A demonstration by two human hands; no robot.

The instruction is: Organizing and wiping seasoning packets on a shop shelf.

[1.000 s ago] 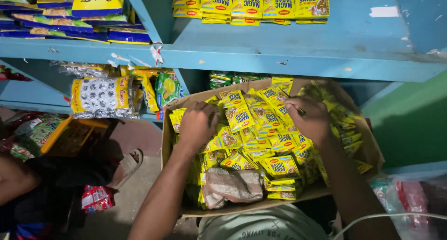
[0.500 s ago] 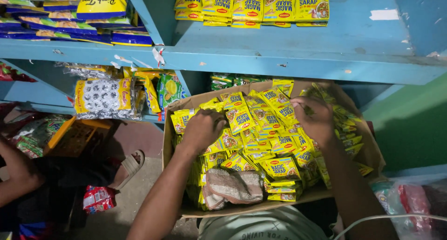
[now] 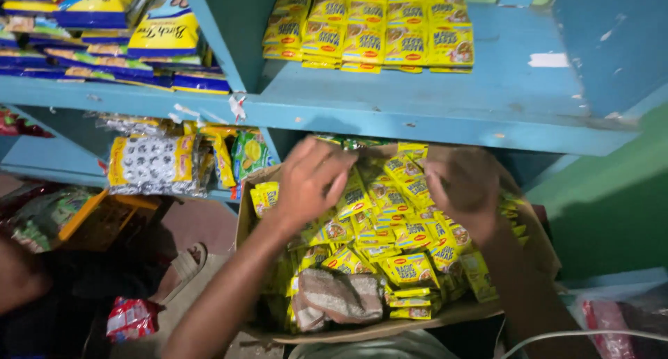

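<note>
An open cardboard box [image 3: 245,213] is packed with several small yellow noodle packets [image 3: 407,265]. Both my hands hover over its far end. My left hand [image 3: 313,181] reaches in from the lower left, fingers stretched and slightly bent over the packets, with nothing clearly in it. My right hand [image 3: 465,185] is blurred by motion above the packets at the box's right side, next to a yellow packet [image 3: 412,171]; whether it grips one I cannot make out. A grey-brown wrapped bundle [image 3: 337,295] lies at the box's near edge.
A blue shelf [image 3: 417,115] runs just above the box and holds rows of matching yellow packets [image 3: 369,32]. Blue-and-yellow packs [image 3: 156,39] are stacked at upper left. Bagged goods [image 3: 153,164] sit on a lower shelf at left. Another person's arm [image 3: 17,275] shows at far left.
Both hands have lifted from the middle of the packets and moved toward the far end of the box. The view has tilted a little, showing more of the upper shelf.
</note>
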